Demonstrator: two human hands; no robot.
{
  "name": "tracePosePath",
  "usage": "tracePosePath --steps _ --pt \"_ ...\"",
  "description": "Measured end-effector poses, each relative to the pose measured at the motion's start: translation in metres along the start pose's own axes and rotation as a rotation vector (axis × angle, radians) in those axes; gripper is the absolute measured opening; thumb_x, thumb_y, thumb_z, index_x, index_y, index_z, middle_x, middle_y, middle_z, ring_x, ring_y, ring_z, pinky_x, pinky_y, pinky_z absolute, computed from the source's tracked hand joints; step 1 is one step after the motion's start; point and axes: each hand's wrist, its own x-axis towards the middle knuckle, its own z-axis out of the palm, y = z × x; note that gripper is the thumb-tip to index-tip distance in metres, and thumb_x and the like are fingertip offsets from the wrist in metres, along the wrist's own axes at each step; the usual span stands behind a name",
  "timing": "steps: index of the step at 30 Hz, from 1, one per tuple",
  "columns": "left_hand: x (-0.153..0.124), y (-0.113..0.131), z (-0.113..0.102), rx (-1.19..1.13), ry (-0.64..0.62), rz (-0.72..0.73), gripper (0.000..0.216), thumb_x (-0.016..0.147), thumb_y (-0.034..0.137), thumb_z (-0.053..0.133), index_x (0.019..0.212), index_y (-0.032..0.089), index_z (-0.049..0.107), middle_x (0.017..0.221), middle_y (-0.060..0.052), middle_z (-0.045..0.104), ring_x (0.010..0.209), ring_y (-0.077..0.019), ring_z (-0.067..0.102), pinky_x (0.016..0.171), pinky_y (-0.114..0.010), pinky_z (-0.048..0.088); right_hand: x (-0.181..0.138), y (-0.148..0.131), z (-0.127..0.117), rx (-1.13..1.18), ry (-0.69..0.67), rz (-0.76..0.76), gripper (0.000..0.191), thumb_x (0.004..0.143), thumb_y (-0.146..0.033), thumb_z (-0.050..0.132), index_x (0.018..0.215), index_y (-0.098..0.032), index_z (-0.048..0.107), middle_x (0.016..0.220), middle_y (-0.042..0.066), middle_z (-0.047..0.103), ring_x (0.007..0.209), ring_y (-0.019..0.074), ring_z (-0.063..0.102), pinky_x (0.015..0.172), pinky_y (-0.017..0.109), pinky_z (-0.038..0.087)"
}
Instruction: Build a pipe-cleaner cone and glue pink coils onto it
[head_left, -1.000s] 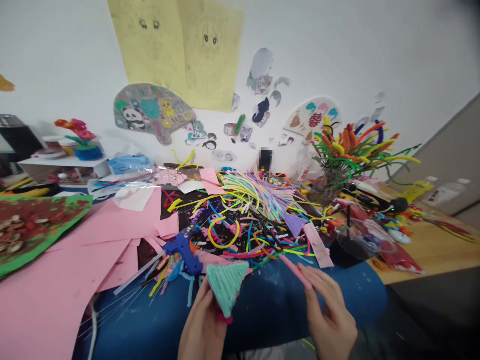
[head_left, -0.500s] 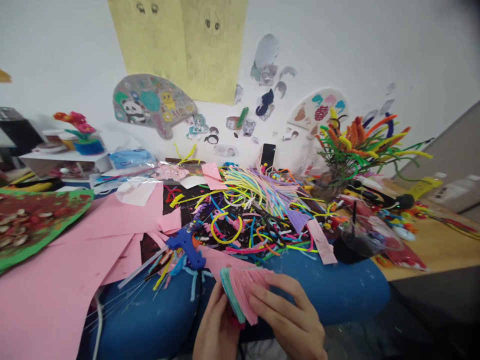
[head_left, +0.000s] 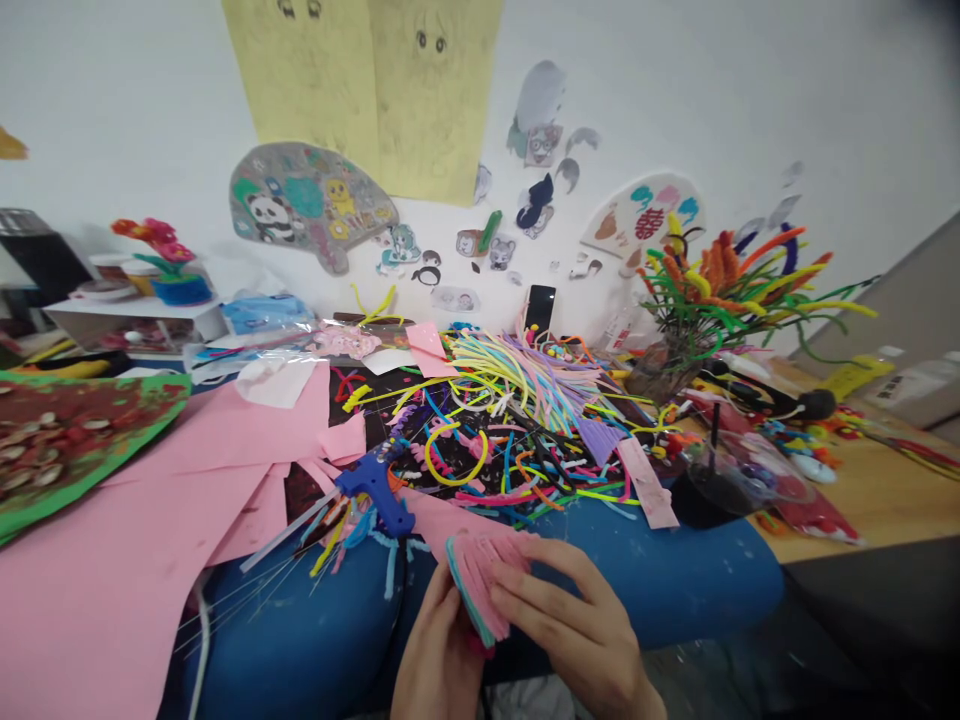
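- The left hand point(head_left: 439, 655) grips the pink and teal woven fan piece point(head_left: 480, 580) from below and from its left side, fingers closed against the teal edge.
- The right hand point(head_left: 581, 630) lies over the piece's right half, thumb and fingers closed narrowly on the pink face; both hands hold the same piece.
- The fan piece sits at the near edge of the blue mat point(head_left: 315, 640), just in front of the blue glue gun point(head_left: 375, 487) and a little to its right.
- Its long axis runs from the wide top edge, up and away from the person, down to a narrow tip between the two hands; the tip itself is hidden by the fingers.
- The pink face is turned towards the camera and slightly right; the teal layer shows as a thin band along the left edge.
- Behind the glue gun lies a tangled heap of coloured pipe cleaners point(head_left: 510, 420).
- Left of the glue gun spread sheets of pink paper point(head_left: 150, 500).
- Well to the right of the glue gun stands a vase of pipe-cleaner flowers point(head_left: 705, 300), with a dark plastic cup point(head_left: 712, 485) nearer the person.
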Motion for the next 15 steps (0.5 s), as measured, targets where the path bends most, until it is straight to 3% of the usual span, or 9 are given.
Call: tracePosePath --steps 8,11,15 --pt "-0.001 0.001 -0.002 0.032 -0.008 0.010 0.031 0.084 0.024 0.068 0.114 0.027 0.072 0.123 -0.007 0.070 0.119 -0.0230 0.061 0.103 -0.033 0.045 0.013 -0.004 -0.011 0.013 -0.018 -0.008 0.033 0.104 -0.020 0.037 0.120 -0.022 0.065 0.110 0.004 0.075 0.117 0.0200 0.063 0.092 0.037 0.059" --pt "0.002 0.000 -0.008 0.032 -0.035 0.031 0.035 0.084 0.024 0.067 0.119 0.026 0.069 0.125 -0.008 0.069 0.121 -0.0247 0.059 0.105 -0.037 0.043 0.018 -0.007 -0.011 0.023 0.042 -0.037 0.034 0.104 -0.016 0.035 0.113 -0.017 0.068 0.108 0.006 0.076 0.114 0.0201 0.064 0.092 0.036 0.059" --pt "0.005 -0.001 -0.013 0.024 -0.081 0.047 0.028 0.081 0.025 0.069 0.109 0.028 0.074 0.119 -0.007 0.072 0.120 -0.0261 0.061 0.106 -0.040 0.044 0.020 -0.020 -0.005 0.021 0.129 0.027 0.026 0.095 -0.011 0.048 0.113 -0.011 0.066 0.112 0.012 0.073 0.114 0.0213 0.064 0.095 0.035 0.057"
